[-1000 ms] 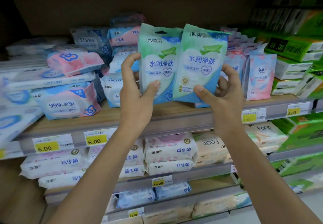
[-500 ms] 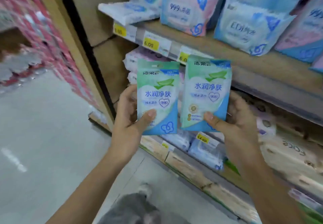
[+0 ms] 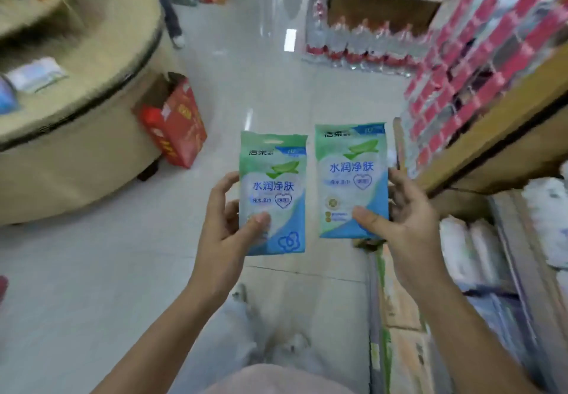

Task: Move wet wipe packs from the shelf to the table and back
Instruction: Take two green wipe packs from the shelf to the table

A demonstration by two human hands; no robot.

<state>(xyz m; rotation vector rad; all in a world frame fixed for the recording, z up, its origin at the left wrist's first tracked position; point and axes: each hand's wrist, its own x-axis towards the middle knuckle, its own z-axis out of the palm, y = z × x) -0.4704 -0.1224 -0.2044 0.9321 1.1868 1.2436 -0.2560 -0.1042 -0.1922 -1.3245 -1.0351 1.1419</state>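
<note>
I hold two green-and-blue wet wipe packs upright in front of me over the shop floor. My left hand (image 3: 226,224) grips the left pack (image 3: 273,178), thumb on its front near the lower edge. My right hand (image 3: 408,224) grips the right pack (image 3: 352,163) the same way. The packs do not touch. The round beige table (image 3: 92,86) stands at the upper left, with a pale wipe pack (image 3: 35,73) lying on its top. The shelf (image 3: 507,135) with stacked packs runs along the right side.
A red carton (image 3: 175,126) leans against the table's base. Stacks of red-capped bottles (image 3: 362,43) and red packs fill the far right aisle. A person's legs (image 3: 172,18) stand beyond the table. Pale tiled floor lies between table and shelf.
The view has swung left, away from the shelf toward the aisle and the round table. Both hands keep the same grip on the two packs, which have come off the shelf.
</note>
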